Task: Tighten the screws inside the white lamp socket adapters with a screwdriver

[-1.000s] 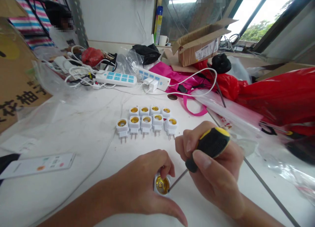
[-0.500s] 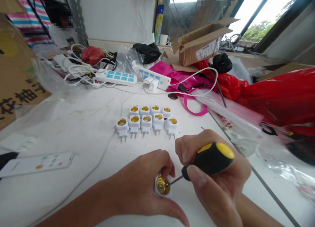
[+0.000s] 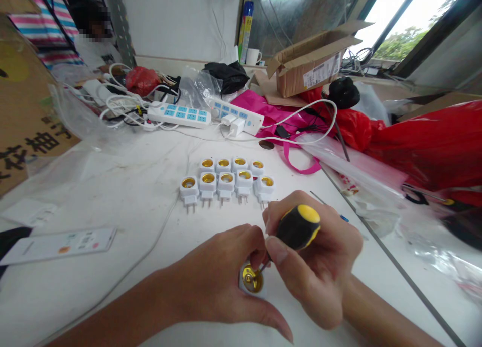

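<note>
My left hand [image 3: 214, 281] is closed round a white lamp-socket adapter [image 3: 252, 279] with a brass inside, holding it upright on the white table [image 3: 124, 206]. My right hand [image 3: 312, 256] grips a screwdriver with a black and yellow handle [image 3: 297, 226]. The screwdriver's thin shaft points down and left into the brass socket. Just beyond my hands, several finished-looking white socket adapters [image 3: 226, 179] stand in two rows with their plug pins toward me.
Two white power strips [image 3: 178, 115] with cables lie further back. A pink bag [image 3: 271, 118], red plastic bags [image 3: 422, 146], an open cardboard box [image 3: 312, 61] and clear plastic fill the right. A printed card [image 3: 60, 244] lies at left. Another person sits at far left.
My right hand has swung the screwdriver handle left and upward, closer to my left hand, so the shaft stands steeper in the socket. The left hand has kept its hold.
</note>
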A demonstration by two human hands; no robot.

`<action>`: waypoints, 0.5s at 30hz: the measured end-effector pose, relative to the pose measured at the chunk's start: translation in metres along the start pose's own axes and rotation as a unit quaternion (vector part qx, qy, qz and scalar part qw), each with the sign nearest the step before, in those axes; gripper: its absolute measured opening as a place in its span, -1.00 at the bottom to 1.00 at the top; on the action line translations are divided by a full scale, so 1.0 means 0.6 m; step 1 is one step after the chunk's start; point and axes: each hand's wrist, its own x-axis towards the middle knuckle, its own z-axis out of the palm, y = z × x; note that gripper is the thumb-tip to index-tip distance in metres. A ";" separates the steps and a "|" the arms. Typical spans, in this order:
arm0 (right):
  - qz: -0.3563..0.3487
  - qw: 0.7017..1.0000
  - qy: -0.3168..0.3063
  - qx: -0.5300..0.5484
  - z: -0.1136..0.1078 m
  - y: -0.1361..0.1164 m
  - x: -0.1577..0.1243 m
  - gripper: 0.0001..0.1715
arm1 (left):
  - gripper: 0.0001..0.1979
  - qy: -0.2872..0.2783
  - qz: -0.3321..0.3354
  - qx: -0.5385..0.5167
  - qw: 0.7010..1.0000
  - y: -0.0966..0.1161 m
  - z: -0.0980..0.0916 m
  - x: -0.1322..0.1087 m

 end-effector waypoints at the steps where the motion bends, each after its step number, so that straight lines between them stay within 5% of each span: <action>1: -0.003 1.000 -0.001 -0.002 0.000 0.001 0.000 -0.80 | -0.21 0.001 0.000 -0.004 1.000 -0.001 0.001 0.000; 15: -0.006 0.999 0.000 -0.051 0.004 0.000 -0.002 -0.70 | -0.22 0.004 0.006 -0.017 1.000 0.004 -0.001 0.002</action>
